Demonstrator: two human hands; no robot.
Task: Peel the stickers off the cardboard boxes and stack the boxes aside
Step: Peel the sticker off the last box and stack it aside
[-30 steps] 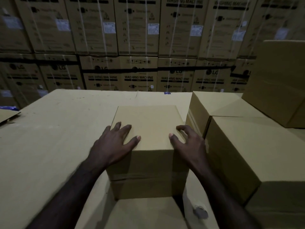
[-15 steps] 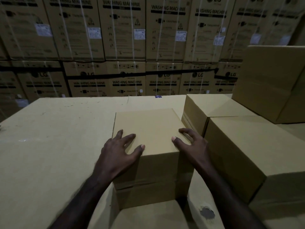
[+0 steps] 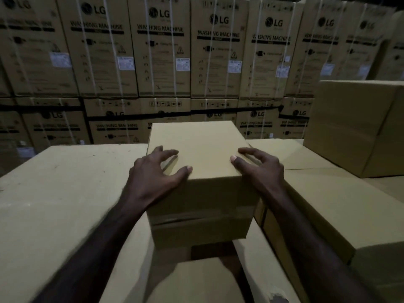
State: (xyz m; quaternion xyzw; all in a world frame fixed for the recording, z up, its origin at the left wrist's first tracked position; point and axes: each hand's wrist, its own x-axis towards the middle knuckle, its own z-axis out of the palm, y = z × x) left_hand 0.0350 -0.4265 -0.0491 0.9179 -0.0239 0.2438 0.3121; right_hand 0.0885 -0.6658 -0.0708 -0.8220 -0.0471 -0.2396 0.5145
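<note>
A plain brown cardboard box (image 3: 203,202) sits raised in the middle of the view, its underside above the surface below. My left hand (image 3: 155,173) clamps its near left top corner, fingers curled on the top face. My right hand (image 3: 260,169) grips the near right top corner the same way. A strip of tape runs across the box's front face. No sticker shows on the faces I can see.
A big flat carton (image 3: 54,204) forms the work surface on the left. More plain boxes (image 3: 328,211) lie to the right, with a larger one (image 3: 358,125) at the back right. A wall of strapped washing machine cartons (image 3: 161,51) fills the background.
Both hands have tightened on the box's near corners and the box has risen off the surface toward me. The view has tilted upward.
</note>
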